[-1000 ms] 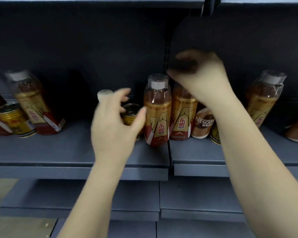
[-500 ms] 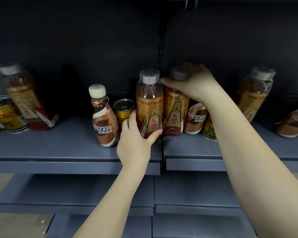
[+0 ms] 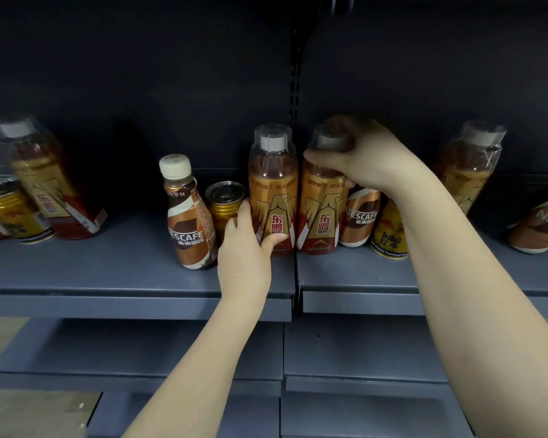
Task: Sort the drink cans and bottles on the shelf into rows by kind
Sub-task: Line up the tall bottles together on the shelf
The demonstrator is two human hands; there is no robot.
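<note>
Gripping one amber drink bottle [image 3: 273, 188] low with left hand [image 3: 246, 248], right hand [image 3: 366, 154] clasping neighbouring bottle [image 3: 323, 213] near cap, both upright, full

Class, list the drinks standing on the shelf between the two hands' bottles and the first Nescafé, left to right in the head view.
Nescafé bottle → gold can → left-hand bottle → right-hand bottle

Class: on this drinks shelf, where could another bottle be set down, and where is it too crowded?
Free: the shelf between the leaning orange bottle and the Nescafe bottle, and its front strip. Crowded: the centre, where both hands grip bottles and the gold can stands.
</note>
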